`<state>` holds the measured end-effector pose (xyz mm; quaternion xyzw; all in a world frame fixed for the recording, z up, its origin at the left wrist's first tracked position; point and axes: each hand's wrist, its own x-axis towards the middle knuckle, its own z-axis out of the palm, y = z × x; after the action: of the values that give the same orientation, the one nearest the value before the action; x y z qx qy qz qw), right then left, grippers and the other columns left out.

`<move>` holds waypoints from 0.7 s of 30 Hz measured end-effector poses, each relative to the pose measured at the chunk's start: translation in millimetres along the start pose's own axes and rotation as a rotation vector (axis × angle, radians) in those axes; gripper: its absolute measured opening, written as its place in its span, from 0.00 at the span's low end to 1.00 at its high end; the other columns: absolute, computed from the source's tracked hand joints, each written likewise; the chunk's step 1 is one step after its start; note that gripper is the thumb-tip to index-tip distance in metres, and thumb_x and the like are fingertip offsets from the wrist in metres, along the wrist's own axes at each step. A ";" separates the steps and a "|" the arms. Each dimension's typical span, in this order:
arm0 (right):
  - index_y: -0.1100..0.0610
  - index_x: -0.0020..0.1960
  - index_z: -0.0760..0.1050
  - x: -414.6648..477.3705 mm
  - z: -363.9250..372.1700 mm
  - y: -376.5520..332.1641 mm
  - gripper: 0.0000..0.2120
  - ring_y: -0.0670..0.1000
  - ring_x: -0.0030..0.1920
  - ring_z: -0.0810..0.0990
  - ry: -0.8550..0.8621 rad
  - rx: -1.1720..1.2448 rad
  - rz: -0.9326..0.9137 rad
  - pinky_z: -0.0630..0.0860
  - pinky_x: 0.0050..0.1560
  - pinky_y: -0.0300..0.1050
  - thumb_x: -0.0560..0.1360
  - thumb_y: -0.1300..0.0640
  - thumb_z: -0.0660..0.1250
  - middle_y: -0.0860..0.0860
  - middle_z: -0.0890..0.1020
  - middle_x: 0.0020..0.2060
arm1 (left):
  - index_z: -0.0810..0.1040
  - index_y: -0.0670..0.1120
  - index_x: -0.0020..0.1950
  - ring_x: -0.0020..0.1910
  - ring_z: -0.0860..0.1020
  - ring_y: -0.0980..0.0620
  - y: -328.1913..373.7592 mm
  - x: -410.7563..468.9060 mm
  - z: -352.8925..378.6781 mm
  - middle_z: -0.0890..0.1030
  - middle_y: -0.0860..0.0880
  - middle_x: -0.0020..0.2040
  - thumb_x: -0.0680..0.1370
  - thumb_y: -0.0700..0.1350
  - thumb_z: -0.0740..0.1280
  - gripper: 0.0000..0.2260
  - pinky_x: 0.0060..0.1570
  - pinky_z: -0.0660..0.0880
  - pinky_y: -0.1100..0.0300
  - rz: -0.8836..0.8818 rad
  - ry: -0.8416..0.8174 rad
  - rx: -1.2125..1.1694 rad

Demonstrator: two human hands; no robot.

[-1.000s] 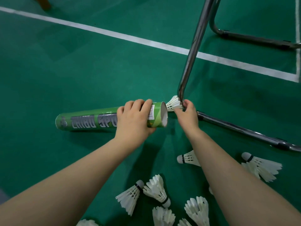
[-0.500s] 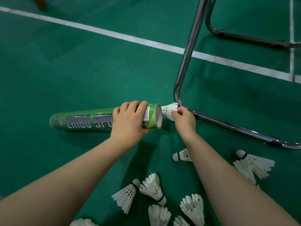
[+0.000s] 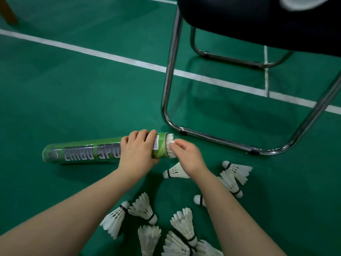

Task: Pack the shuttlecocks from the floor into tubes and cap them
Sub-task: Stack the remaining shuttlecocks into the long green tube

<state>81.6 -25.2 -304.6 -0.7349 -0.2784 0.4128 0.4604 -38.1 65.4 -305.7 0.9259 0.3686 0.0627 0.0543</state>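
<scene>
Ahead of me, at upper right, a chair (image 3: 258,21) with a dark seat stands on a chrome tube frame (image 3: 168,85). White court lines (image 3: 110,55) cross the green floor (image 3: 73,98). A brown wooden leg (image 3: 7,12) shows at upper left.

Both forearms bare, reaching forward and down. Left hand (image 3: 137,151) knuckles up, fingers curled over in a full wrap grip. Right hand (image 3: 188,156) just beside it, wrist angled inward, fingertips (image 3: 173,144) pinched together and pressing toward the left hand.
</scene>
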 end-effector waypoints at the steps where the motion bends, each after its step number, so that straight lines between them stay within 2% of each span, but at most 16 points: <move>1: 0.56 0.46 0.80 -3.8 -3.5 -1.7 0.10 0.52 0.43 0.79 -0.032 -0.008 0.015 0.75 0.52 0.51 0.77 0.53 0.61 0.54 0.82 0.41 | 0.70 0.47 0.64 0.58 0.72 0.43 5.5 -0.6 -0.4 0.75 0.47 0.58 0.65 0.54 0.74 0.31 0.55 0.65 0.48 0.010 0.002 0.006; 3: 0.55 0.54 0.79 -11.8 -12.0 -6.7 0.13 0.46 0.47 0.79 -0.132 0.057 0.067 0.74 0.56 0.45 0.79 0.50 0.58 0.48 0.82 0.47 | 0.72 0.46 0.63 0.55 0.74 0.42 15.8 -2.8 -0.4 0.77 0.46 0.56 0.62 0.53 0.76 0.32 0.53 0.67 0.47 0.031 0.009 0.026; 5: 0.52 0.55 0.75 -19.5 -20.0 -6.9 0.12 0.38 0.44 0.74 -0.289 0.124 0.138 0.70 0.53 0.38 0.80 0.49 0.57 0.42 0.79 0.45 | 0.75 0.45 0.59 0.50 0.76 0.41 25.9 -7.4 1.0 0.79 0.45 0.52 0.57 0.53 0.79 0.33 0.49 0.71 0.47 0.059 0.032 0.042; 7: 0.53 0.56 0.74 -23.7 -22.1 -1.4 0.12 0.41 0.48 0.77 -0.412 0.126 0.186 0.72 0.55 0.39 0.76 0.48 0.62 0.44 0.80 0.47 | 0.76 0.46 0.56 0.46 0.78 0.42 36.5 -15.3 3.8 0.80 0.46 0.48 0.53 0.53 0.80 0.34 0.44 0.73 0.48 0.104 0.068 0.050; 9: 0.55 0.62 0.72 -24.3 -17.7 8.7 0.29 0.48 0.55 0.79 -0.462 0.076 0.226 0.73 0.60 0.48 0.66 0.41 0.70 0.51 0.80 0.55 | 0.74 0.47 0.55 0.44 0.78 0.42 44.1 -26.2 8.1 0.79 0.46 0.47 0.52 0.52 0.79 0.34 0.43 0.73 0.49 0.163 0.093 0.045; 11: 0.52 0.65 0.70 -23.3 -13.6 24.1 0.44 0.50 0.57 0.78 -0.489 0.010 0.286 0.72 0.63 0.51 0.55 0.32 0.74 0.51 0.78 0.59 | 0.71 0.48 0.55 0.44 0.77 0.43 46.4 -36.4 12.3 0.79 0.47 0.46 0.53 0.53 0.78 0.34 0.42 0.73 0.50 0.209 0.086 0.047; 12: 0.52 0.65 0.71 -24.1 -12.0 29.1 0.45 0.50 0.58 0.78 -0.495 0.012 0.300 0.71 0.63 0.51 0.54 0.30 0.74 0.50 0.79 0.59 | 0.71 0.49 0.55 0.44 0.77 0.44 46.2 -39.7 14.1 0.79 0.47 0.47 0.53 0.53 0.78 0.34 0.42 0.73 0.50 0.223 0.075 0.054; 13: 0.52 0.63 0.73 -26.4 -9.4 30.7 0.41 0.49 0.58 0.78 -0.475 0.056 0.295 0.71 0.62 0.48 0.57 0.31 0.73 0.50 0.79 0.58 | 0.72 0.49 0.55 0.44 0.77 0.44 45.2 -41.2 15.3 0.79 0.47 0.47 0.52 0.54 0.79 0.35 0.42 0.73 0.50 0.229 0.063 0.062; 15: 0.56 0.61 0.74 -31.0 -4.2 28.0 0.28 0.49 0.54 0.79 -0.301 0.267 0.261 0.74 0.54 0.42 0.67 0.40 0.70 0.52 0.80 0.55 | 0.73 0.49 0.56 0.45 0.78 0.44 43.4 -38.4 14.3 0.80 0.47 0.48 0.51 0.54 0.80 0.37 0.43 0.73 0.49 0.213 0.040 0.069; 17: 0.59 0.52 0.78 -33.8 -0.8 24.1 0.13 0.49 0.45 0.78 0.004 0.488 0.200 0.73 0.44 0.38 0.75 0.50 0.66 0.54 0.81 0.46 | 0.75 0.47 0.56 0.46 0.78 0.43 41.0 -30.6 11.2 0.80 0.46 0.48 0.49 0.53 0.81 0.37 0.43 0.73 0.49 0.172 0.032 0.071; 18: 0.58 0.46 0.79 -35.6 -0.4 22.1 0.09 0.48 0.41 0.77 0.157 0.490 0.160 0.73 0.40 0.36 0.76 0.53 0.64 0.52 0.81 0.41 | 0.75 0.47 0.56 0.46 0.78 0.42 39.1 -26.3 9.2 0.80 0.46 0.48 0.50 0.53 0.81 0.37 0.44 0.73 0.48 0.148 0.029 0.075; 19: 0.56 0.43 0.78 -35.1 -1.0 24.0 0.09 0.47 0.38 0.77 0.283 0.399 0.126 0.72 0.37 0.35 0.77 0.53 0.63 0.50 0.81 0.38 | 0.76 0.46 0.56 0.47 0.78 0.41 36.4 -23.0 7.3 0.80 0.46 0.49 0.51 0.53 0.81 0.36 0.45 0.73 0.48 0.124 0.027 0.078; 21: 0.55 0.44 0.76 -32.6 -4.6 33.6 0.08 0.47 0.41 0.77 0.422 0.161 0.115 0.72 0.38 0.36 0.77 0.52 0.62 0.47 0.80 0.38 | 0.75 0.46 0.58 0.49 0.77 0.40 29.5 -19.6 5.0 0.79 0.45 0.50 0.55 0.53 0.80 0.34 0.47 0.72 0.47 0.092 0.028 0.068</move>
<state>70.1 -67.2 -322.6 -0.7804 -0.0999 0.2966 0.5413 -31.5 30.3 -307.7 0.9422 0.3283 0.0654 0.0149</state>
